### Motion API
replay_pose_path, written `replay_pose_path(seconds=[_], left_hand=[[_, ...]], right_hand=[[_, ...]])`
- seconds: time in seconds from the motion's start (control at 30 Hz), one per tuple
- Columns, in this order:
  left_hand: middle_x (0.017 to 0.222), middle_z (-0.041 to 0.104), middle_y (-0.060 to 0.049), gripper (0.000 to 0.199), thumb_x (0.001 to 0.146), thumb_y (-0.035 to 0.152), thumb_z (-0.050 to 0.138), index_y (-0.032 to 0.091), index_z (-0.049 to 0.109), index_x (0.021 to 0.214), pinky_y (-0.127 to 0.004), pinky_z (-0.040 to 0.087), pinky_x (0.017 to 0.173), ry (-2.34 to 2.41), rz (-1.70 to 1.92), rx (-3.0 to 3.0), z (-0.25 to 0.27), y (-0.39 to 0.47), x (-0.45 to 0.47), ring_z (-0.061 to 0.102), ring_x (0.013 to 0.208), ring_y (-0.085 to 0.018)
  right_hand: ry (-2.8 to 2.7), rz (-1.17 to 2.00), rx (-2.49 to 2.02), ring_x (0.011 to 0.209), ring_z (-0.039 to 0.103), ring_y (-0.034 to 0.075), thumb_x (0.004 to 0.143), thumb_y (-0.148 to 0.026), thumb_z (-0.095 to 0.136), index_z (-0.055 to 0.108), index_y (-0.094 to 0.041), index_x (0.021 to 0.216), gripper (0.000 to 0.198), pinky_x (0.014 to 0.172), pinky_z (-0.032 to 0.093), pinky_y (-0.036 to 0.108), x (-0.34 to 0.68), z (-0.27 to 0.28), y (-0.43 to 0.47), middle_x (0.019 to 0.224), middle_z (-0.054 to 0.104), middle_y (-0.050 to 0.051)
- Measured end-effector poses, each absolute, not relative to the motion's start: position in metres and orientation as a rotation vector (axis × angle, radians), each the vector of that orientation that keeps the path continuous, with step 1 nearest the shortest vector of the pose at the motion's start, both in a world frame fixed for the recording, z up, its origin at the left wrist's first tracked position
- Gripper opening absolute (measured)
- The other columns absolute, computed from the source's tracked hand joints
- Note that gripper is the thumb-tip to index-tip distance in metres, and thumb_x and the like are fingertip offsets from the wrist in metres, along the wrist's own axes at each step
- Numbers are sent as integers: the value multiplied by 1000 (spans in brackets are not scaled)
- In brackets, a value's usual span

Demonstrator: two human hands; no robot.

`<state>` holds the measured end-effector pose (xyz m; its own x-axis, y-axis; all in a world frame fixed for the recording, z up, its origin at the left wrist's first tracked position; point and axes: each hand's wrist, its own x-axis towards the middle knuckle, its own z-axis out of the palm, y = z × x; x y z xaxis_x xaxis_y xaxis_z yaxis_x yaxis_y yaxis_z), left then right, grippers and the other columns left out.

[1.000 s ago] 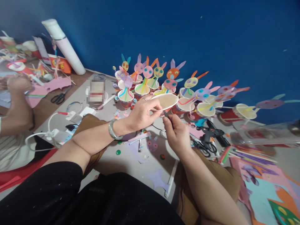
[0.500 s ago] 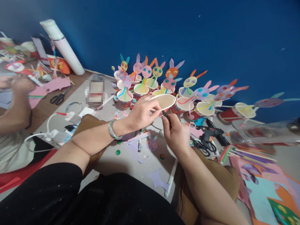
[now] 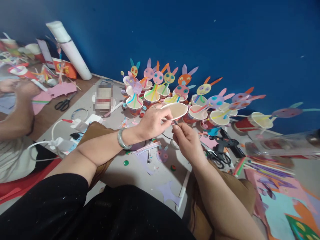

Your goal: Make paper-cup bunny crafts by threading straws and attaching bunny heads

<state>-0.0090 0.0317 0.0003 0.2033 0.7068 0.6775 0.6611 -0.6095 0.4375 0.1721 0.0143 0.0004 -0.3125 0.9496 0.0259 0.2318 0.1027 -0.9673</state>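
Note:
My left hand grips a paper cup by its rim, the mouth tilted toward me. Just below the cup, my right hand is closed around a small dark tool; most of it is hidden in the fingers, and its tip points at the cup's side. Behind the cup stand several paper cups with paper rabbit heads on coloured straws. Under my hands on the grey surface lie a purple rabbit face, a bundle of pale straws and a pen.
At right are a black glue gun, scissors, a clear bottle, loose straws and coloured paper. Chargers and cables lie at left, near another person's arm. A blue wall rises behind.
Both hands stay at the cup. My right hand has shifted slightly, and less of the dark tool shows. The whole view has moved a little.

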Motion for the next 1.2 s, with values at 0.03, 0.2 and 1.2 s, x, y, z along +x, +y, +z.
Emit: replay_pose_path(seconds=[0.03, 0.2, 1.2], left_hand=[[79, 71, -2, 11, 86, 11, 66, 20, 63, 80, -34, 55, 84, 1358, 1398, 2398, 0, 32, -9, 69, 85, -19], [83, 72, -3, 11, 88, 15, 67, 20, 63, 79, -35, 56, 86, 1357, 1373, 2397, -1, 32, -10, 69, 87, -19], [145, 55, -18, 66, 86, 37, 82, 23, 45, 139, -44, 59, 103, 1192, 1719, 2195, 4, 25, -7, 63, 129, -27]], right_hand=[[-1743, 1073, -1208, 51, 36, 12, 97, -57, 59, 51, -24, 75, 41, 51, 26, 27, 172, -1, 14, 56, 45, -4], [-1968, 450, -1323, 51, 38, 14, 100, -47, 54, 55, -23, 80, 31, 55, 22, 29, 174, -8, 12, 59, 49, -1], [-1389, 1442, -962, 45, 28, 8, 88, -68, 70, 55, -24, 78, 47, 44, 21, 25, 179, 5, 16, 53, 39, -8]])
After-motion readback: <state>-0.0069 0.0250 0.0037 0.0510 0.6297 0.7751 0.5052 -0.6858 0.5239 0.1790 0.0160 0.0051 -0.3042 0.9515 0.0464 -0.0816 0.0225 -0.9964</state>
